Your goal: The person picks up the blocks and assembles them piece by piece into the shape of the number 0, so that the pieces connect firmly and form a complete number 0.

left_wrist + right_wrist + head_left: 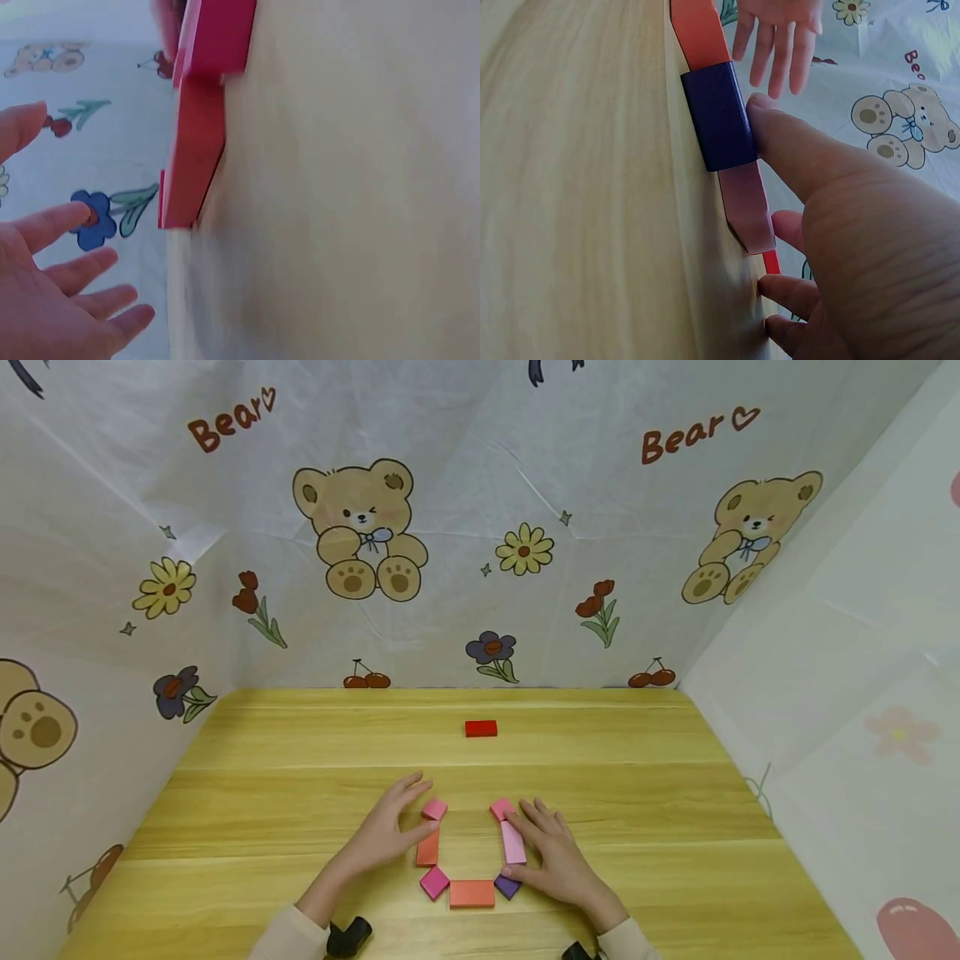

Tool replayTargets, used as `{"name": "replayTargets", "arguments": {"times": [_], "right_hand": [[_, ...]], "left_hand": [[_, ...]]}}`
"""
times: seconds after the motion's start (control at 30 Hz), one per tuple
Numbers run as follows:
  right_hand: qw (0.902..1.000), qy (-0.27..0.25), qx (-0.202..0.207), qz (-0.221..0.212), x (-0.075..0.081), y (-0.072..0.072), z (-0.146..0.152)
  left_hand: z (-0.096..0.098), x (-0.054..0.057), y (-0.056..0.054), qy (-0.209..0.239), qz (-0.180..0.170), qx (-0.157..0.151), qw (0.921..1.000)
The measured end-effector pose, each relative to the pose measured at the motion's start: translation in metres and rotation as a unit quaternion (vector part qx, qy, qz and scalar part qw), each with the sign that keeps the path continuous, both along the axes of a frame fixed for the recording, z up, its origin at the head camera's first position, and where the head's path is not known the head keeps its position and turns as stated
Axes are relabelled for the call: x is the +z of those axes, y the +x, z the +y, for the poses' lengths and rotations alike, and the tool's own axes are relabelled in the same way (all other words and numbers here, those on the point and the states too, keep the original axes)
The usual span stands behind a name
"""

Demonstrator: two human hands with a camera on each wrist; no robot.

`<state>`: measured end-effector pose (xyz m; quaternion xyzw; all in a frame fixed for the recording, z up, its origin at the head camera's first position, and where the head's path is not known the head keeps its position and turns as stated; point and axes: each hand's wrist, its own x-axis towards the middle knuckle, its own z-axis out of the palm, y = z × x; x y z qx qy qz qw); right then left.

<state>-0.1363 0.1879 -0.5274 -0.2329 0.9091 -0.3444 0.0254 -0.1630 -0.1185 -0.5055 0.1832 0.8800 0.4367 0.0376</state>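
Several coloured blocks form a U on the wooden table. Its left side has a pink block (434,809), an orange block (427,848) and a magenta block (434,883); a wider orange block (472,894) lies across the bottom. On the right are a purple block (507,886), a light pink block (513,842) and another pink block (502,810). My left hand (383,831) hovers by the left side, fingers spread, holding nothing. With extended fingers, my right hand (558,857) touches the right side: thumb at the purple block (720,116), index finger by the upper pink block.
A red block (481,728) lies alone farther back on the table (600,735). White cloth walls (465,443) printed with bears and flowers enclose the back and both sides. A black strap device (348,937) is on the left wrist.
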Motion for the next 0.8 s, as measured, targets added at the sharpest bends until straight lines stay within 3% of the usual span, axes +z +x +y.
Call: {"name": "replayTargets", "arguments": {"times": [0.17,0.3,0.47,0.8], "right_hand": [[1.0,0.002,0.0,-0.005,0.002,0.0,0.0],[0.9999,0.002,-0.001,-0.011,0.002,0.0,-0.001],[0.9999,0.002,0.0,-0.01,0.001,-0.001,-0.001],[1.0,0.003,-0.002,-0.002,0.0,-0.001,-0.002]], "left_hand": [[0.009,-0.004,0.021,0.003,-0.025,0.004,0.9997],[0.012,-0.007,0.031,0.002,-0.037,0.005,0.9993],[0.01,-0.013,0.032,-0.007,-0.05,-0.009,0.9987],[0.004,-0.022,0.031,-0.046,-0.038,-0.038,0.9975]]}}
